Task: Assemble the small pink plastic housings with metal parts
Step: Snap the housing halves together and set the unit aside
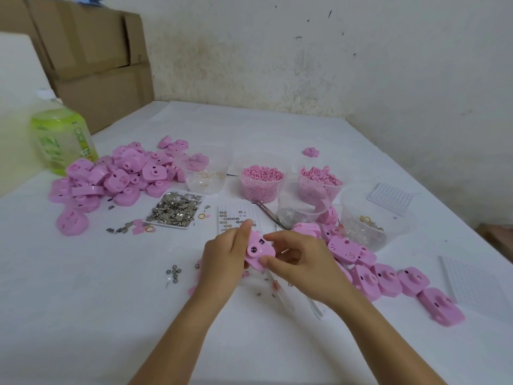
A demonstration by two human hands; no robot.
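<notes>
A small pink housing is held between both hands at the table's middle, its round boss facing up. My left hand grips its left side with the thumb raised along the edge. My right hand pinches its right side with thumb and fingers. A tray of loose metal parts lies to the upper left. Small round metal pieces sit on the cloth left of my left hand. A white grid tray with round metal pieces lies just beyond my hands.
A heap of pink housings lies at the left, a row of them at the right. Clear tubs of pink parts and springs stand behind. Tweezers, a green bottle, white grid trays and cardboard boxes surround.
</notes>
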